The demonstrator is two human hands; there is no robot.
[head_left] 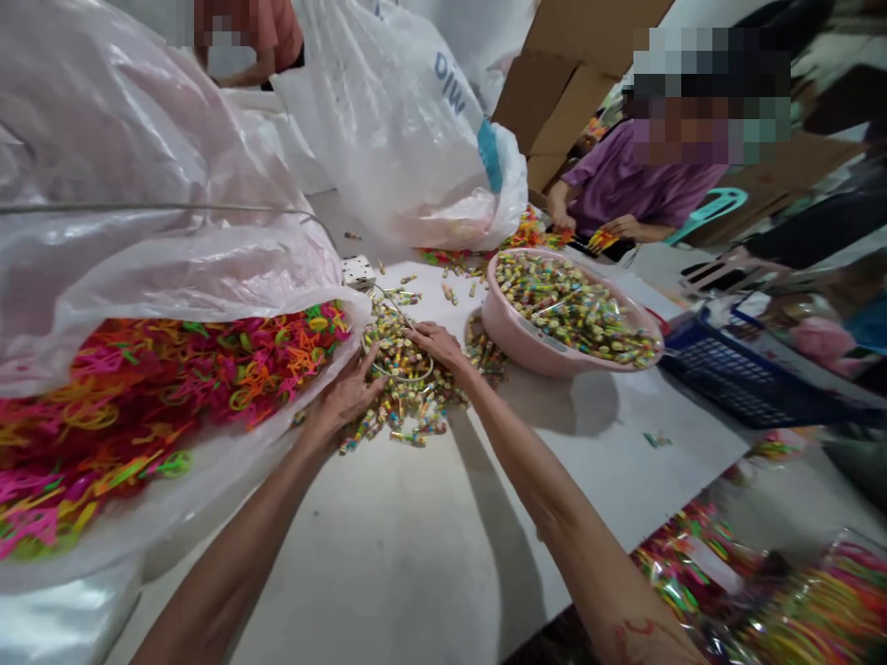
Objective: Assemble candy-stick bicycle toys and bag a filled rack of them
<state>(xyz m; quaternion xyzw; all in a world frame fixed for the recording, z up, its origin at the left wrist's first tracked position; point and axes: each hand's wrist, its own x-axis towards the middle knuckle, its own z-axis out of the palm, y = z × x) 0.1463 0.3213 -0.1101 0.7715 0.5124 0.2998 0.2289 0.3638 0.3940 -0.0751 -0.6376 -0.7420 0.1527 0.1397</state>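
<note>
A heap of small, multicoloured tube-like pieces lies on the white tabletop, with a thin pale round rim showing among them. Whether that rim belongs to a bowl or a loose hoop, I cannot tell. My left hand rests against the heap's left side, fingers apart. From the right, my right hand reaches over the heap with its fingers stretched out and touching the pieces. A thin wire-like line runs up and left from near its fingertips; its attachment is unclear.
A pink basin full of similar pieces stands to the right, beside a blue basket. At left, a large plastic bag spills bright plastic shapes. Another bag stands behind. Across the table, a person in purple handles small pieces.
</note>
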